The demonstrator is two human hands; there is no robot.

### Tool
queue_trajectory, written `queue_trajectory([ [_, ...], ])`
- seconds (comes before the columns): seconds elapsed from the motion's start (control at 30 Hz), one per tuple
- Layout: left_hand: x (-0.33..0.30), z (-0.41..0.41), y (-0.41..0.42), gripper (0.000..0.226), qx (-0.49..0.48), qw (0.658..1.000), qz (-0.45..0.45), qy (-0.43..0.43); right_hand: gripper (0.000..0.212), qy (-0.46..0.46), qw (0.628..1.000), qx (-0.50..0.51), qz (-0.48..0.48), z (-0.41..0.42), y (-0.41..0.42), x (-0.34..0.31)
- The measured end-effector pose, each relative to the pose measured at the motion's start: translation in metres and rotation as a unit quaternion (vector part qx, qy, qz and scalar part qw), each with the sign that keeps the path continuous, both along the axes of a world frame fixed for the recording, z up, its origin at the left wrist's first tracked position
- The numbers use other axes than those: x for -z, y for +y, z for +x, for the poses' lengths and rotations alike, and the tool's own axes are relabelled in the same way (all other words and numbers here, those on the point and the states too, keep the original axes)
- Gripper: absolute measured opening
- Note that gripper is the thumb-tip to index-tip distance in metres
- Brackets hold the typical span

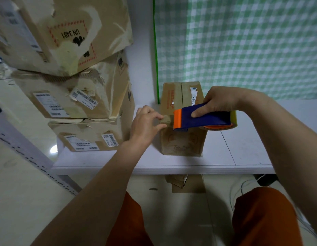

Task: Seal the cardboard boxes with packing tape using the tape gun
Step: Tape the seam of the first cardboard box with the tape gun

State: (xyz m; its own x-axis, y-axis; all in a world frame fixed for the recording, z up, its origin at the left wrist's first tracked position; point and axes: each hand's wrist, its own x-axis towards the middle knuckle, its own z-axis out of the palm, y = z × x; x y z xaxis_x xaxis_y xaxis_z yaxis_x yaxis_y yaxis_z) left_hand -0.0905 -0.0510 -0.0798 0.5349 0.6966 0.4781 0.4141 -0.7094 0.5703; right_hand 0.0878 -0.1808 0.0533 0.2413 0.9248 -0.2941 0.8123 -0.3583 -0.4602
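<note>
One surface (251, 148) is carrying the small box (182, 142). Over it the right hand (219, 102) is gripping the tape gun (203, 118); left fingers (156, 115) are pinching the tape end (166, 118) at its left edge. Anchoring is seemingly beginning; pulling steadily across the box top is coming next.

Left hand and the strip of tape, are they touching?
Touching. The head view shows the left hand pinching the tape strip pulled from the tape gun.
</note>
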Motion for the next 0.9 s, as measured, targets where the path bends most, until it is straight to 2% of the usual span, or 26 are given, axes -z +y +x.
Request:
queue_trajectory([
  [0.07,-0.004,0.007,-0.004,0.019,0.032,0.998,0.043,0.030,0.030,-0.008,1.000,0.003,-0.004,0.002,0.000,-0.001],
  [0.17,-0.001,0.014,-0.006,0.025,0.057,0.997,0.043,0.035,0.031,-0.009,1.000,0.013,-0.001,0.003,-0.003,0.001],
  [0.27,0.004,0.013,-0.006,0.026,0.038,0.999,0.036,0.014,0.031,-0.008,1.000,0.026,-0.003,0.005,-0.004,0.006],
  [0.47,0.008,0.004,-0.004,0.032,0.015,0.999,0.039,0.013,0.052,-0.075,0.993,0.075,-0.045,0.033,-0.018,0.003],
  [0.67,0.006,0.011,-0.016,0.038,-0.044,0.998,0.029,0.031,0.045,-0.065,0.994,0.084,-0.031,0.048,-0.027,0.010],
  [0.8,0.002,0.025,-0.027,0.029,-0.018,0.992,0.111,0.049,0.044,-0.062,0.994,0.083,-0.018,0.050,-0.029,0.012],
  [0.9,0.003,0.042,-0.038,0.016,0.034,0.990,0.133,0.007,0.045,-0.058,0.995,0.082,-0.013,0.052,-0.032,0.011],
])
